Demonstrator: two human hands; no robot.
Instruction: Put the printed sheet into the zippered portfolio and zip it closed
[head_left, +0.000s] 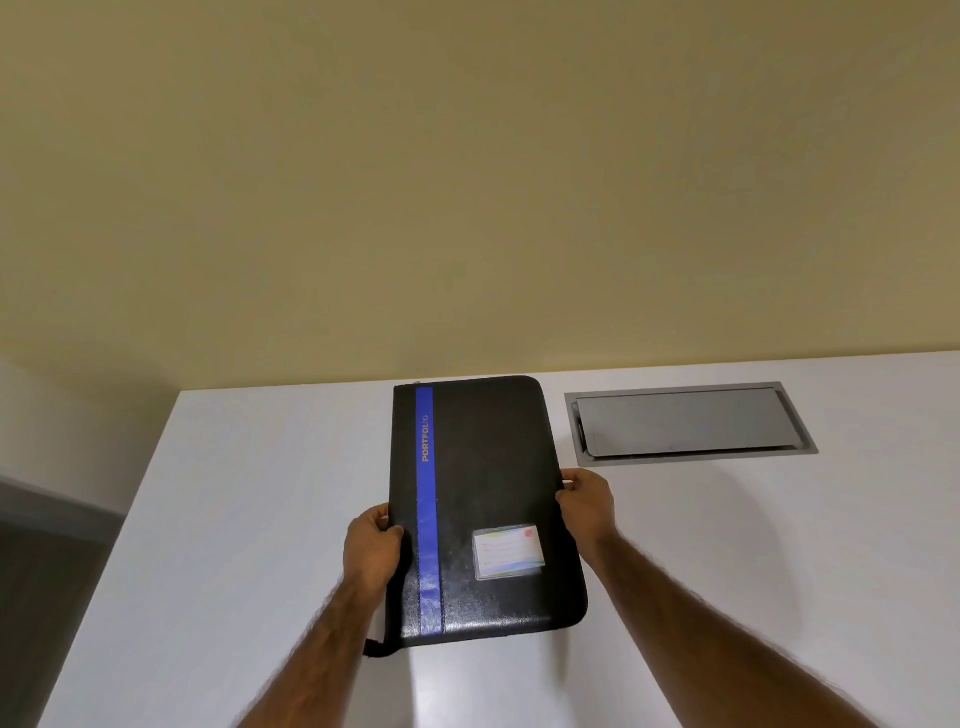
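Head view gives me a white tabletop (727, 545) with a plain yellowish wall behind it. The black leather-look zippered portfolio (488, 509) with a blue stripe (428, 519) running down its cover sits in the middle, its long side pointing away from me, closed as far as I can see. Gold lettering reading "PORTFOLIO" runs along the far part of the stripe. A clear card pocket (509, 552) with a pale card in it is fixed on the near right part of the cover.

My left hand (370, 551) is wrapped around the left long edge, thumb on top of the cover and the other fingers curled out of sight beneath. My right hand (587, 506) grips the right long edge about midway along, fingers bent over the rim. Both forearms reach in from the bottom of the frame.

I think the near end is lifted slightly off the table, though the angle makes that hard to confirm. A small black tab or loop (375, 648) sticks out at the near left corner. To the right of the far end, set flush into the tabletop, is a grey metal rectangular hatch (685, 421), apart from the portfolio. No printed sheet shows anywhere on the surface.
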